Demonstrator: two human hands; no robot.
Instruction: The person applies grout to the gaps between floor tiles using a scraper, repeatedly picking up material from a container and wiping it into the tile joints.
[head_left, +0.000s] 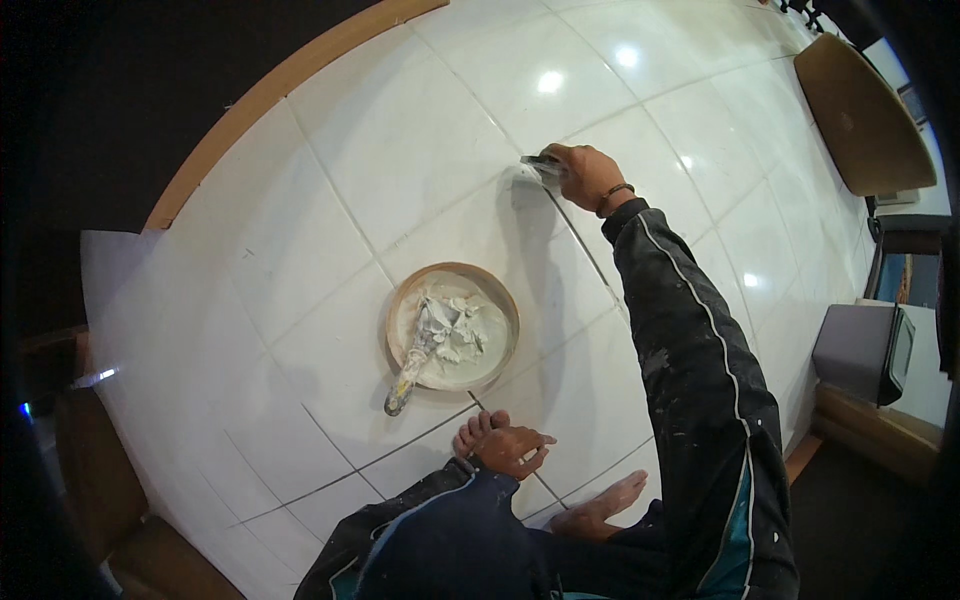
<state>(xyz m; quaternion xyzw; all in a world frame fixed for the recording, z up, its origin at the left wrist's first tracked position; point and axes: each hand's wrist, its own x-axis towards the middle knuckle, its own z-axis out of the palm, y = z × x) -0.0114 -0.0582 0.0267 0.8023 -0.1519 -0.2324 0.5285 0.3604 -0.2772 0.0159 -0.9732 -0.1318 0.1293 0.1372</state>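
Note:
My right hand reaches far forward, closed round a small flat scraper with a dark edge. The scraper is at a joint between white floor tiles, and my fingers partly hide it. My left hand hangs low beside my left foot, fingers loosely bent and apart, holding nothing. Ahead of it stands a round tan-rimmed bowl with thick white paste inside. A paste-smeared tool leans in the bowl, its yellowish handle jutting over the near-left rim; its head is buried in paste.
White tiles spread all around, some joints dark and others pale. A wooden edge bounds the far left. On the right are a brown panel-like piece and a grey box-like bin. My right foot rests nearby.

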